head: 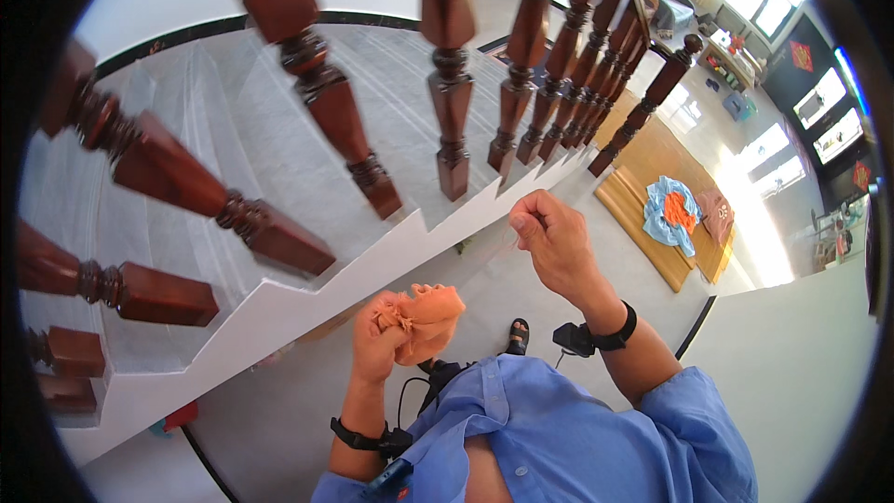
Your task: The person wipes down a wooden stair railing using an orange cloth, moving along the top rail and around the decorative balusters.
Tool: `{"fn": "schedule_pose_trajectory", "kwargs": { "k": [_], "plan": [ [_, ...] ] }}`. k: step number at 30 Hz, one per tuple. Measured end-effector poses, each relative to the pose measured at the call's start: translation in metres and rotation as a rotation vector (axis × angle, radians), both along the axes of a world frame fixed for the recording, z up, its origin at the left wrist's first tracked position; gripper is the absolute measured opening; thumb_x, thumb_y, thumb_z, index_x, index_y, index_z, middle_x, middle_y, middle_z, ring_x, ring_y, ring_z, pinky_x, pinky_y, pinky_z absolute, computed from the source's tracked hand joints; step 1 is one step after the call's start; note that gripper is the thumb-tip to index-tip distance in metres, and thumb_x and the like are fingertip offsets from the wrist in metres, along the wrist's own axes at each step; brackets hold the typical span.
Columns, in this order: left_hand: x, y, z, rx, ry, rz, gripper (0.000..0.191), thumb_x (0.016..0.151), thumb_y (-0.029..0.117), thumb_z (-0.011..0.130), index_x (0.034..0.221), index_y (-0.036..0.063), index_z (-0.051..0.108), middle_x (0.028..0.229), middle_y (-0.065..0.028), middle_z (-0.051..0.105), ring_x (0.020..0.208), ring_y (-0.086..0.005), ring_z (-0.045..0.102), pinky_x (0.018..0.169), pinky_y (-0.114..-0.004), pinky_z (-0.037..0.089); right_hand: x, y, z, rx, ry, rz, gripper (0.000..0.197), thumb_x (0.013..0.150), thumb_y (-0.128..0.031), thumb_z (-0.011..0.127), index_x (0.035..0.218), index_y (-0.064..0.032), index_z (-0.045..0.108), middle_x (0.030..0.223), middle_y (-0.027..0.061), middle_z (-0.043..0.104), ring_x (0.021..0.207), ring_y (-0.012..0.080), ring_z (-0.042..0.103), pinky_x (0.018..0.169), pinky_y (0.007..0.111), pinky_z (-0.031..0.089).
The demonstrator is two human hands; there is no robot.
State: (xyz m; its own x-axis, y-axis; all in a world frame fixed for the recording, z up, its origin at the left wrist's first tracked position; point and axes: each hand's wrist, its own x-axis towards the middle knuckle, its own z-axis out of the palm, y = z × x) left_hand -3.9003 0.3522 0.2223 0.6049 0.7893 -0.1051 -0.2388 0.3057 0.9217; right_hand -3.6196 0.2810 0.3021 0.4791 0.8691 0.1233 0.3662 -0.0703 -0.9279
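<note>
My left hand grips a bunched piece of orange cloth with a frayed edge, held in front of my waist. Loose fibres stick out between the fingers. Higher up and to the right, my right hand is closed, thumb against the index finger. A thin pale thread trails from its fingertips, apart from the orange cloth. The right hand is near the white stepped edge of the staircase but does not touch it.
Dark red wooden balusters line the staircase on the left and ahead. On the floor to the right, a folded tan mat bears a light blue cloth, another orange cloth and a brownish-pink cloth. A white wall stands to my right.
</note>
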Motion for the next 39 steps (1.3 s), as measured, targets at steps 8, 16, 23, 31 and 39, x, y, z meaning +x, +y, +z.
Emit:
{"fn": "schedule_pose_trajectory", "kwargs": {
  "k": [8, 16, 23, 31, 39],
  "plan": [
    [0.130, -0.024, -0.003, 0.040, 0.186, -0.107, 0.028, 0.076, -0.006, 0.055, 0.102, -0.0018, 0.062, 0.086, -0.0032, 0.061, 0.066, -0.0078, 0.056, 0.059, -0.019, 0.044, 0.142, -0.075, -0.010, -0.077, -0.138, -0.085, 0.024, 0.100, -0.022, 0.060, 0.088, -0.0014, 0.057, 0.076, 0.0192, 0.061, 0.072, 0.0415, 0.058, 0.066, 0.048, 0.045],
    [0.293, -0.040, -0.003, 0.008, 0.281, -0.327, 0.044, 0.074, -0.005, 0.055, 0.118, -0.0052, 0.061, 0.105, -0.0088, 0.065, 0.091, -0.0152, 0.065, 0.073, -0.025, 0.054, 0.247, -0.182, -0.058, -0.129, 0.069, -0.267, 0.019, 0.097, -0.019, 0.063, 0.090, -0.0014, 0.060, 0.075, 0.0179, 0.064, 0.070, 0.0370, 0.063, 0.066, 0.045, 0.049],
    [0.428, -0.041, -0.016, 0.079, 0.335, -0.607, 0.043, 0.076, -0.005, 0.055, 0.119, -0.0045, 0.060, 0.105, -0.0073, 0.065, 0.090, -0.0148, 0.064, 0.071, -0.026, 0.054, 0.308, -0.256, -0.098, -0.064, 0.158, -0.560, 0.006, 0.090, -0.004, 0.068, 0.092, -0.0001, 0.064, 0.074, 0.0112, 0.066, 0.066, 0.0201, 0.063, 0.064, 0.033, 0.051],
    [0.585, -0.005, -0.053, 0.036, 0.331, -0.792, 0.035, 0.077, -0.002, 0.058, 0.112, -0.0014, 0.062, 0.105, -0.0038, 0.064, 0.095, -0.0122, 0.062, 0.086, -0.026, 0.050, 0.373, -0.334, -0.113, -0.084, 0.181, -1.140, 0.009, 0.090, 0.001, 0.070, 0.098, 0.0009, 0.068, 0.077, 0.0038, 0.069, 0.073, 0.0089, 0.064, 0.068, 0.025, 0.051],
    [0.747, 0.007, -0.091, -0.021, 0.369, -0.902, 0.029, 0.079, -0.005, 0.057, 0.108, 0.0000, 0.062, 0.100, -0.0027, 0.063, 0.090, -0.0114, 0.060, 0.082, -0.026, 0.051, 0.427, -0.362, -0.091, -0.173, 0.231, -1.388, 0.010, 0.089, 0.001, 0.072, 0.098, 0.0032, 0.072, 0.082, 0.0032, 0.072, 0.073, 0.0071, 0.063, 0.066, 0.023, 0.050]
  ]
}}
